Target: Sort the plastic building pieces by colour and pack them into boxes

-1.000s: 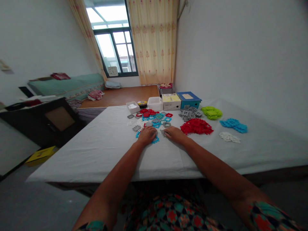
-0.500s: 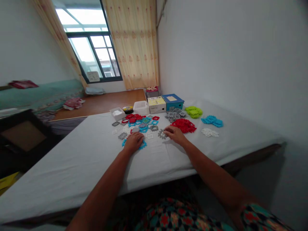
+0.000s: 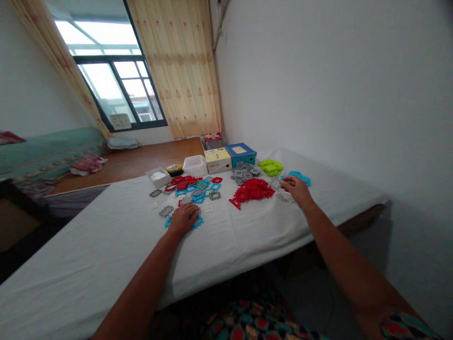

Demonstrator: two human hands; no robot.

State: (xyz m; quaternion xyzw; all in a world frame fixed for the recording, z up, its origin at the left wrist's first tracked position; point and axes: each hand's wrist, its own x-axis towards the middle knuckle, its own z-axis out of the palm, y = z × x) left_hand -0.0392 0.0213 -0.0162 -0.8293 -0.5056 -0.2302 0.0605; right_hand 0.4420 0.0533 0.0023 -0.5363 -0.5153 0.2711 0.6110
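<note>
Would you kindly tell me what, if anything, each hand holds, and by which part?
The right hand appears to hold a blurred grey piece by its edge; the left hand lies over blue pieces, any grip hidden.

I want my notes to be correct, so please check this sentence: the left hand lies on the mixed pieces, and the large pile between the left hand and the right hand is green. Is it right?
Not quite: the large pile between the left hand and the right hand is red, as the head view shows. The left hand lies on the mixed pieces.
</note>
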